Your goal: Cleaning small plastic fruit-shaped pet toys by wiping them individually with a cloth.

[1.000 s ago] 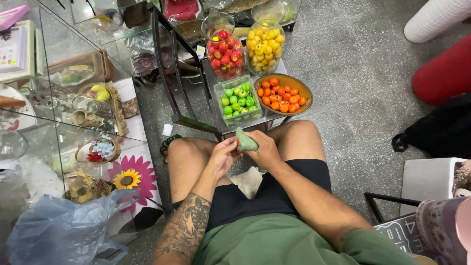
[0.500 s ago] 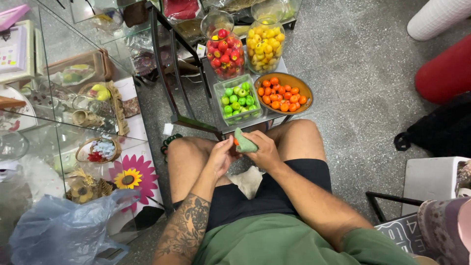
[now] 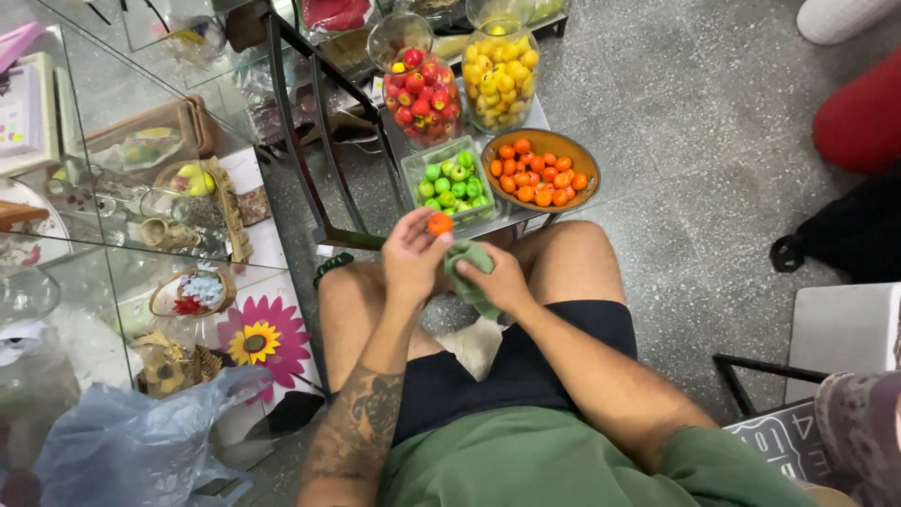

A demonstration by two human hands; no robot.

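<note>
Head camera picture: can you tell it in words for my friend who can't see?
A seated person's left hand holds a small orange ball while the right hand grips a green cloth. Ahead sit containers of red, yellow, green and orange balls.

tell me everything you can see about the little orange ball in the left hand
The small orange ball is round, smooth and evenly bright orange, much like the pieces heaped in the brown bowl just beyond it. It sits pinched at the fingertips of the left hand, raised above the knees, in front of the clear tub of green balls. The right hand beside it holds a green cloth, which lies close under the ball; whether they touch is unclear.
</note>
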